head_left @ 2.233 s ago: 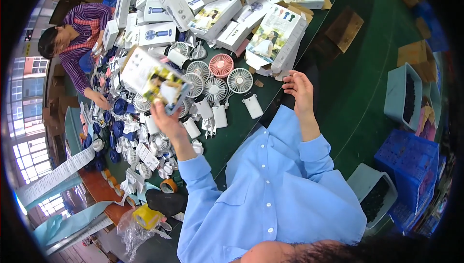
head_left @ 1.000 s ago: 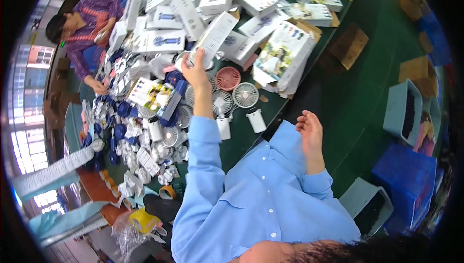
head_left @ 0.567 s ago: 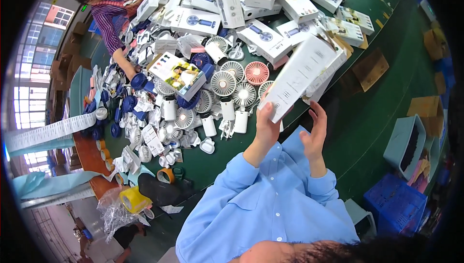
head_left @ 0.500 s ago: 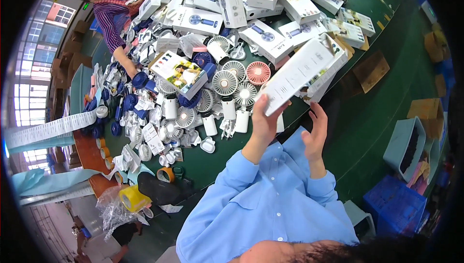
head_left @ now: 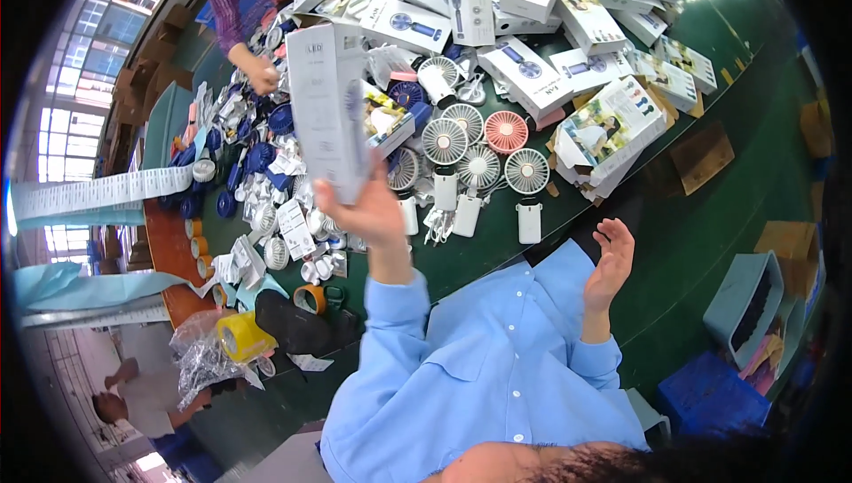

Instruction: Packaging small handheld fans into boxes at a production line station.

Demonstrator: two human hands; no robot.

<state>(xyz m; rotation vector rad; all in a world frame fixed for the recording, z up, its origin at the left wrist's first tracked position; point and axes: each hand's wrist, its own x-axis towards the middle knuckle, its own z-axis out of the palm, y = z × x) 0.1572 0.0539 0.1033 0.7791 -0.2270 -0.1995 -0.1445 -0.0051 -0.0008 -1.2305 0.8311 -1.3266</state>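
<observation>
My left hand (head_left: 371,215) grips the lower end of a tall white carton (head_left: 321,110), raised upright over the pile on the table. Its fingers wrap round the near edge, and the carton hides part of another picture box (head_left: 387,121) behind it. My right hand (head_left: 611,257) hangs at the table's near edge, palm turned inward and fingers apart, with nothing in it. Between the hands lie several white handheld fans (head_left: 445,140) and a pink fan (head_left: 507,131). A printed fan box (head_left: 612,128) rests beyond my right hand.
Many fan cartons (head_left: 530,77) are heaped at the back. Blue fans (head_left: 259,158) and small white parts lie at left, where a co-worker's hand (head_left: 263,75) reaches in. Tape rolls (head_left: 310,298) sit near left. On the right stand a blue crate (head_left: 714,394) and a grey bin (head_left: 744,296).
My left hand has swung left with the white carton and turned it more upright. My right hand has moved slightly right and away from it. The co-worker's hand has lifted a little.
</observation>
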